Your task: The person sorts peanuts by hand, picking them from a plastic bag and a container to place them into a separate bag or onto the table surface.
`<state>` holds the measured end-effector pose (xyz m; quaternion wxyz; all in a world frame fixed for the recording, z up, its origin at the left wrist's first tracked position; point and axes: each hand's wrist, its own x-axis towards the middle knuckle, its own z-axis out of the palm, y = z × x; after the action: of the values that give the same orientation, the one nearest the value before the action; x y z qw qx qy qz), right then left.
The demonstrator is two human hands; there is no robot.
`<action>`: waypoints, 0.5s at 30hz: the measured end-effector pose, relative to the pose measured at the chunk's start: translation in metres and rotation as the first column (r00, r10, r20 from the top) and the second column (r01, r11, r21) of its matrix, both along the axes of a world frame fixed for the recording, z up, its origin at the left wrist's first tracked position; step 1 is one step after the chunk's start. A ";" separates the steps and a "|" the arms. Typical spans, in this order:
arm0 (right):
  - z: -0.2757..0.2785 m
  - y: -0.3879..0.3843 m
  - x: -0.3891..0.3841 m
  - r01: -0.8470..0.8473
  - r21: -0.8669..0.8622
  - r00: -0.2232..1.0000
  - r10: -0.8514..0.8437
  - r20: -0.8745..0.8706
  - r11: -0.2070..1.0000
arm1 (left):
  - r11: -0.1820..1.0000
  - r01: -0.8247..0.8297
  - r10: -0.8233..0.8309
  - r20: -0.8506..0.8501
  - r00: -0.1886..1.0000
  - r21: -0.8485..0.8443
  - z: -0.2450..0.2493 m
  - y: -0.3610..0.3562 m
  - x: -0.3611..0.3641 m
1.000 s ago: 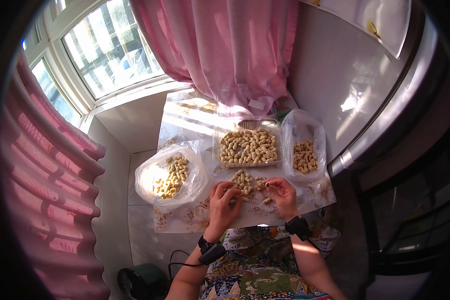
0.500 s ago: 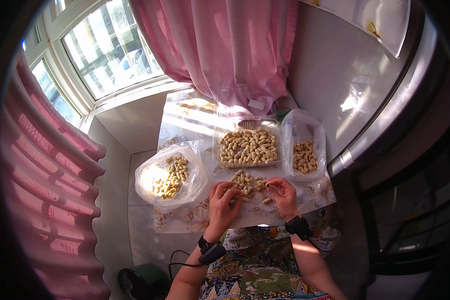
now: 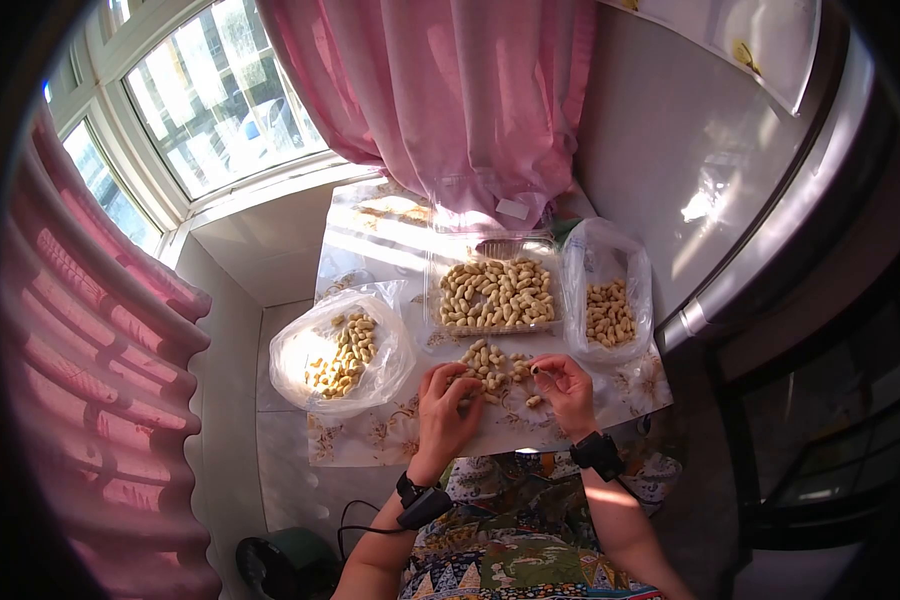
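Observation:
A loose pile of unshelled peanuts (image 3: 488, 366) lies on the patterned tabletop between my hands. My left hand (image 3: 445, 412) rests at the pile's left edge, its fingers curled in toward the thumb; whatever they close on is hidden. Over the pile's right side, my right hand (image 3: 566, 392) is raised slightly, thumb and forefinger pinching a small peanut (image 3: 536, 370) with a dark spot. One single peanut (image 3: 534, 401) lies below that pinch. Behind the pile stands a clear plastic box (image 3: 432, 312) with many peanuts in it.
An open clear bag (image 3: 395, 375) holding peanuts sits on the left, and another plastic bag (image 3: 580, 265) with peanuts stands on the right. The table's front edge (image 3: 370, 466) is close to my lap. Pink curtains (image 3: 440, 90) hang behind; a grey panel (image 3: 670, 150) rises at right.

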<state>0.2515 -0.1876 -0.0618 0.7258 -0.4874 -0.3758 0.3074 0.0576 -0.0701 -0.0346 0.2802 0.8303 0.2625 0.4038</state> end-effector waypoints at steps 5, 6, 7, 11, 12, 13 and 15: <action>-0.001 0.000 0.000 0.003 0.000 1.000 -0.003 -0.005 1.000 | 1.000 0.000 0.000 0.002 1.000 0.005 0.000 0.000 0.000; -0.001 0.000 0.000 0.004 -0.003 1.000 -0.004 -0.007 1.000 | 1.000 0.000 0.000 0.003 1.000 0.003 0.000 0.000 0.000; -0.001 0.000 0.000 0.004 -0.003 1.000 -0.004 -0.007 1.000 | 1.000 0.000 0.000 0.004 1.000 0.000 0.001 0.000 0.000; 0.000 0.000 0.000 0.002 0.001 1.000 -0.002 -0.015 1.000 | 1.000 0.000 0.000 0.004 1.000 0.000 0.001 0.000 0.000; 0.001 0.000 0.000 0.001 0.004 1.000 -0.001 -0.017 1.000 | 1.000 0.000 0.000 0.006 1.000 0.000 0.000 0.000 0.000; 0.001 0.000 0.000 0.001 0.004 1.000 -0.001 -0.017 1.000 | 1.000 -0.001 0.001 0.008 1.000 0.001 0.000 0.000 0.000; 0.002 0.000 0.000 0.000 -0.007 1.000 0.000 -0.021 1.000 | 1.000 -0.001 0.001 0.008 1.000 -0.001 0.000 0.000 0.000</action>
<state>0.2510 -0.1873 -0.0600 0.7279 -0.4867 -0.3673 0.3136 0.0579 -0.0700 -0.0341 0.2814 0.8285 0.2621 0.4071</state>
